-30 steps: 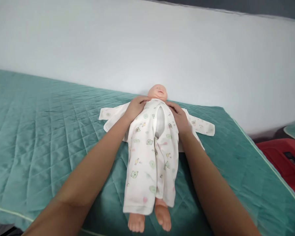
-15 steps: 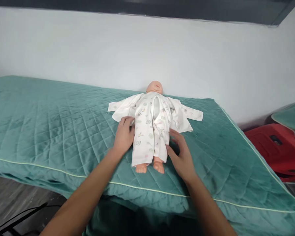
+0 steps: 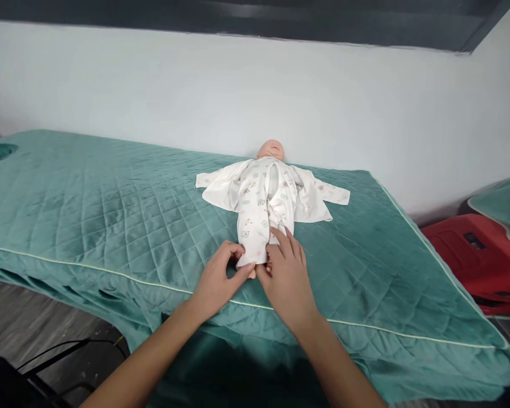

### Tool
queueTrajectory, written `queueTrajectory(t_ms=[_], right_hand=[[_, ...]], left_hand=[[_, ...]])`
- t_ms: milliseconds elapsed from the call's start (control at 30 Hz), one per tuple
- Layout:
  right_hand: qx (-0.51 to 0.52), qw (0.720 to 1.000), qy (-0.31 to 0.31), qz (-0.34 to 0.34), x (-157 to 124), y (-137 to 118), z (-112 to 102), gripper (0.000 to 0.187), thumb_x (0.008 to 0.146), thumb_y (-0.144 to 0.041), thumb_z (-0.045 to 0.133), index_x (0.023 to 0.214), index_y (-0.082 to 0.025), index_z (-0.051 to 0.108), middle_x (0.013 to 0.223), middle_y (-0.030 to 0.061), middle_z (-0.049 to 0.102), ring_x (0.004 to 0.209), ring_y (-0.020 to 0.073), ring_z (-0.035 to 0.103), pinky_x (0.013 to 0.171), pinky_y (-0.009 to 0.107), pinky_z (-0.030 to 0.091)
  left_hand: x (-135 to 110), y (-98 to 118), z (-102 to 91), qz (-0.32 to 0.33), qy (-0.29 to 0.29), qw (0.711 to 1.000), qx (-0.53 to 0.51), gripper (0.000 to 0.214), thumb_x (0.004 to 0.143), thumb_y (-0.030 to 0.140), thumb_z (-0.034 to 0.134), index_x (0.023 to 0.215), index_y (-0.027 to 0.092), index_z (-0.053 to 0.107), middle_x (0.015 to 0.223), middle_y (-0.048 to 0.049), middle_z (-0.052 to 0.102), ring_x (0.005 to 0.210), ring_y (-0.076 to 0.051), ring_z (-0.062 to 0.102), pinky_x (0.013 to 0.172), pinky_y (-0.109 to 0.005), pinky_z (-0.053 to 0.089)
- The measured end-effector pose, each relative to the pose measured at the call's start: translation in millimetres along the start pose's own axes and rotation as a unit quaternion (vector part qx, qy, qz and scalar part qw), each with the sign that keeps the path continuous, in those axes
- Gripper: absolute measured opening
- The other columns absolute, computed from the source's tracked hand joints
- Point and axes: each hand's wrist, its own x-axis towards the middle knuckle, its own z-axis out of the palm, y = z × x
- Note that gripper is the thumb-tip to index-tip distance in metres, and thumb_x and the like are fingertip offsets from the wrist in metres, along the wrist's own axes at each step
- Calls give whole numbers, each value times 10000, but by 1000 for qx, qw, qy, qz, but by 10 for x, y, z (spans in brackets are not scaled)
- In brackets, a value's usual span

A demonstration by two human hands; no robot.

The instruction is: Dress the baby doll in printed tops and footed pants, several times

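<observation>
A baby doll (image 3: pixel 271 150) lies on its back on a green quilted bed (image 3: pixel 110 209), head towards the wall. It wears a white printed sleepsuit (image 3: pixel 261 204) that is open down the front, with both sleeves spread out flat. My left hand (image 3: pixel 217 280) pinches the cuff of the suit's left trouser leg by the doll's foot. My right hand (image 3: pixel 285 277) is cupped over the doll's other foot and the cuff of the right trouser leg, fingers bent around them. Both feet are mostly hidden by my hands.
A white wall runs behind the bed. A red object (image 3: pixel 478 260) stands on the floor at the right, with another green cushion (image 3: pixel 505 207) above it. Dark cables (image 3: pixel 51 354) lie on the wooden floor at lower left.
My hands slid from the doll's shoulders down past its hips to its feet. They now close on the trouser cuffs. The view has pulled back from the doll.
</observation>
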Motion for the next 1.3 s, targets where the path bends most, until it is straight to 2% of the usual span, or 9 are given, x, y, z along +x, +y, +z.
queueTrajectory(t_ms=[167,267,467,667,900,1000,1100,1200,1300], right_hand=[[29,997,30,-58,-19,-88,-40,126,928,-100,548,933,-196,630,1456,113,572,1479,343,379,1191,622,352],[35,995,38,-86,-60,-139,-89,148,953,-109,530,970,-203,643,1441,103,586,1462,317,404,1198,609,346],[20,997,35,-69,-117,-82,-66,124,955,-125,539,950,-201,637,1413,107,598,1442,328,422,1172,614,381],[30,997,45,-58,-180,-77,-96,124,913,-89,533,896,-199,588,1411,127,594,1444,336,419,1163,621,384],[90,993,47,-63,-150,-150,-218,103,945,-127,539,939,-216,591,1417,114,585,1453,309,411,1151,581,410],[142,988,35,-53,-180,-91,-223,157,952,-113,522,1011,-232,607,1436,109,564,1436,289,437,1130,554,443],[207,977,52,-16,-259,63,-189,237,956,-93,495,1094,-248,609,1414,108,571,1361,257,521,1088,506,487],[237,967,81,55,-332,261,-107,332,909,-58,489,1159,-250,593,1335,102,612,1287,241,571,1062,492,497],[203,972,76,91,-350,388,-9,346,871,-99,558,1192,-224,579,1209,107,639,1163,253,608,985,477,525]], left_hand=[[-43,80,35,-18,11,999,31,195,895,253,624,1074,213,558,1024,-24,635,958,-186,628,891,-346,493],[-41,114,10,-11,12,996,85,134,934,263,568,1059,214,576,993,-20,655,919,-186,645,853,-341,498],[-129,-72,-17,54,68,976,202,135,999,295,497,1029,213,599,893,-16,709,797,-188,679,709,-307,496],[-371,-157,-68,131,120,944,279,91,977,217,523,1026,198,597,859,-14,706,774,-176,687,726,-285,518],[-433,-32,-92,98,148,952,249,98,962,171,506,993,205,593,855,-14,685,759,-167,676,701,-276,528],[-420,17,-46,96,159,959,215,114,963,164,509,1023,212,593,909,-30,671,830,-179,672,750,-302,540],[-371,93,13,146,164,959,179,211,952,144,536,1144,222,576,1076,-73,675,1041,-217,662,903,-370,545],[-263,194,85,204,133,956,162,324,941,118,556,1244,231,542,1189,-98,656,1154,-234,622,1009,-426,519],[-111,293,162,240,84,950,182,377,933,107,557,1292,219,529,1266,-118,638,1250,-258,572,1067,-458,494]])
